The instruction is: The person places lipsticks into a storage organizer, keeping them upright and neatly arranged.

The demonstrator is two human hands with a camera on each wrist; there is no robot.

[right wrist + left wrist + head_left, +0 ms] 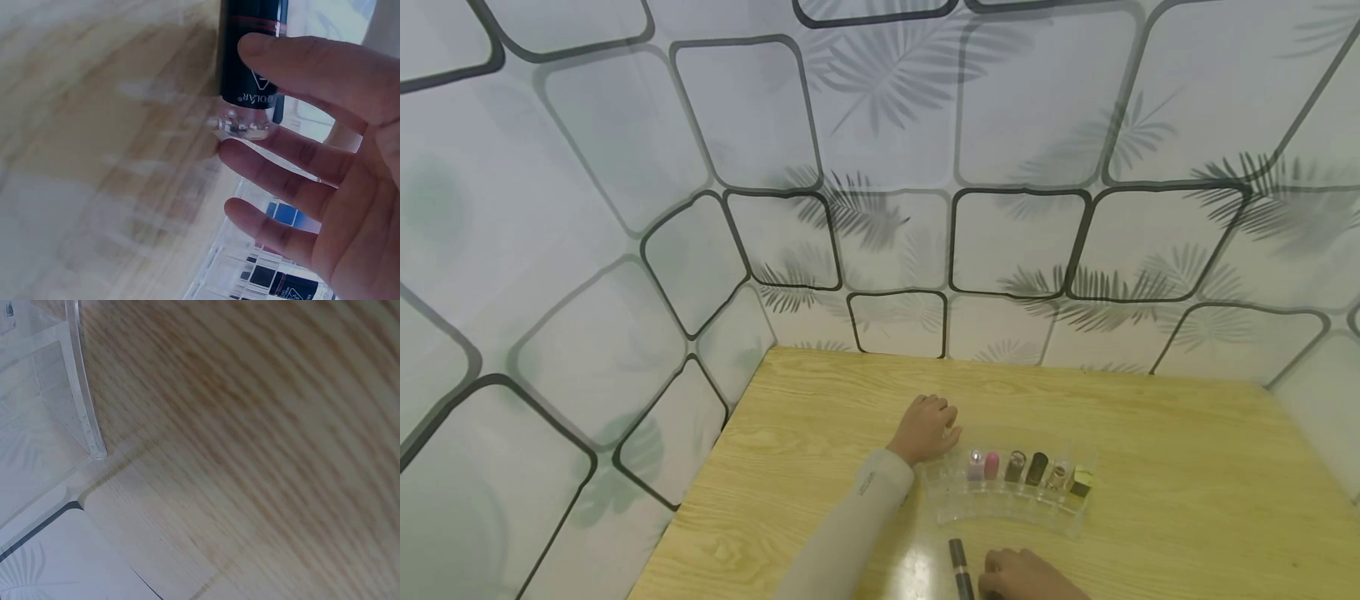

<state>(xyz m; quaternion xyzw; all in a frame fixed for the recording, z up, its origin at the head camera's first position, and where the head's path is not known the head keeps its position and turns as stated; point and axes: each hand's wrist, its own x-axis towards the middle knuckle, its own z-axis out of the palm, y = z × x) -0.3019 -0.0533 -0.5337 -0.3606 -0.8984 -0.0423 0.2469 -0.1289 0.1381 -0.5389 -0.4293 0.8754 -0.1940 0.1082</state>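
My right hand is low in the head view, close to the table. In the right wrist view its thumb and fingers pinch a black lipstick tube with a clear end and pale lettering. Left of that hand lies a slim dark tube with a light band. A clear tiered lipstick stand sits farther in, with several small cosmetics, including a pink one, along its back row. My left hand rests at the stand's back left corner, fingers loosely bent; the left wrist view shows none of it.
The yellow wood table runs back to a patterned wall covering. Another patterned side borders the table at the left. A black and yellow item stands at the right end of the stand.
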